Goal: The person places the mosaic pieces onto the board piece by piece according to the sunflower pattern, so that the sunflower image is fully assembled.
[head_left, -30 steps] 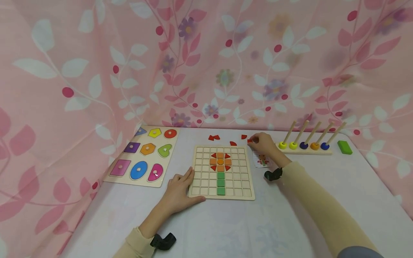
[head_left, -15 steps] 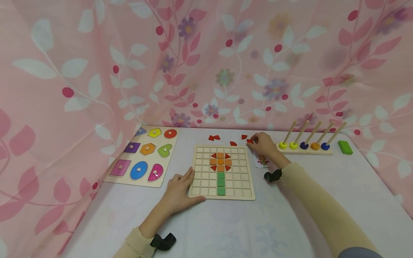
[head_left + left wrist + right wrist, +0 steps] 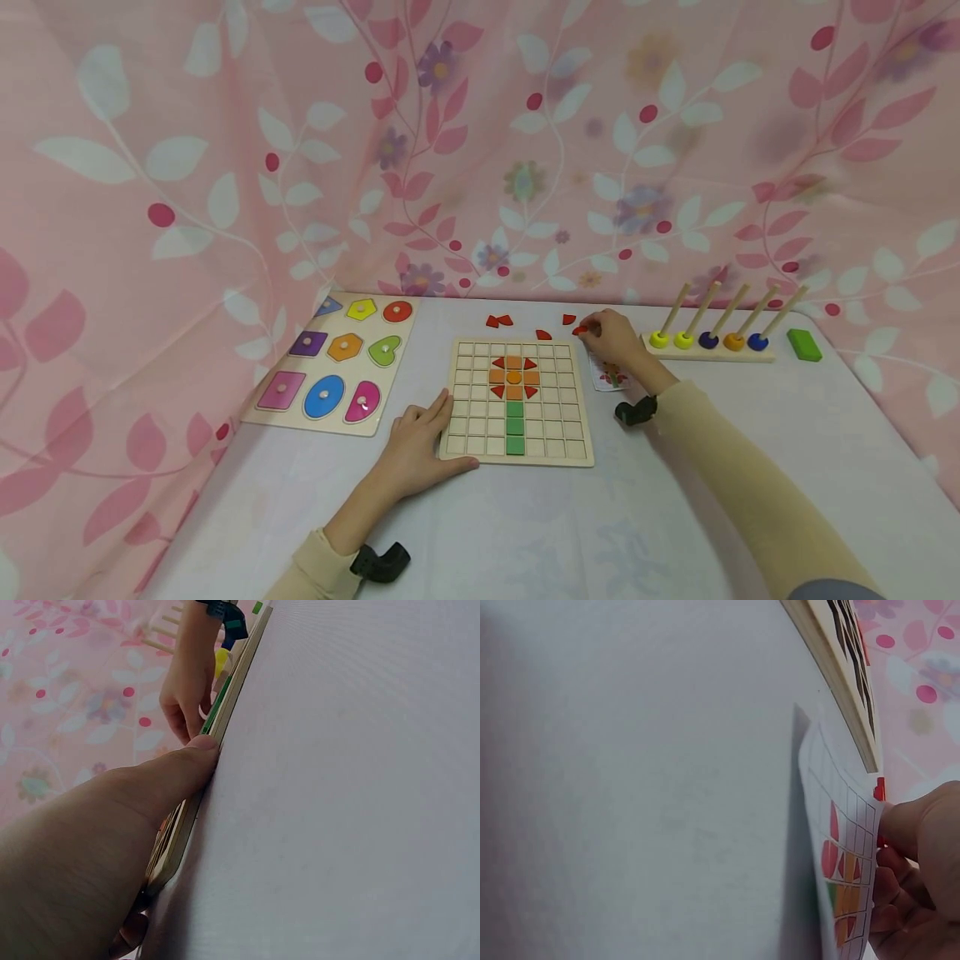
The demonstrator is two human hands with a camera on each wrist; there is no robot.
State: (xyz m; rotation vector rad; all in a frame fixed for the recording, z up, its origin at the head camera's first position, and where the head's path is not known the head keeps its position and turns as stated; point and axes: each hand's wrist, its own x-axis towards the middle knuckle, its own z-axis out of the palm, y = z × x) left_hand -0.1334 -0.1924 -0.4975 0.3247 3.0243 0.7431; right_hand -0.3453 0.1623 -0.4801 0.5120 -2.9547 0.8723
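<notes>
My left hand [image 3: 414,450] rests against the lower left corner of a wooden grid board [image 3: 555,460], fingers extended along its left side and thumb along its front edge. On the board, orange and red pieces form a flower above a stem of green squares [image 3: 514,425]. Beyond the upper right corner, my right hand [image 3: 611,337] pinches a small red piece [image 3: 579,331] between thumb and fingers. A printed pattern card [image 3: 611,379] lies below that hand, partly covered by it; in the right wrist view the card [image 3: 840,855] looks curled up at its edge.
Several loose red pieces [image 3: 543,335] lie behind the board. At left is a knobbed shape puzzle [image 3: 375,421]. To the right stand a peg rack [image 3: 708,353] with coloured beads and a green block [image 3: 805,344]. A floral curtain [image 3: 480,167] hangs behind the table.
The red piece at my right fingertips has shifted very slightly towards the board. My left hand keeps its place on the board's corner.
</notes>
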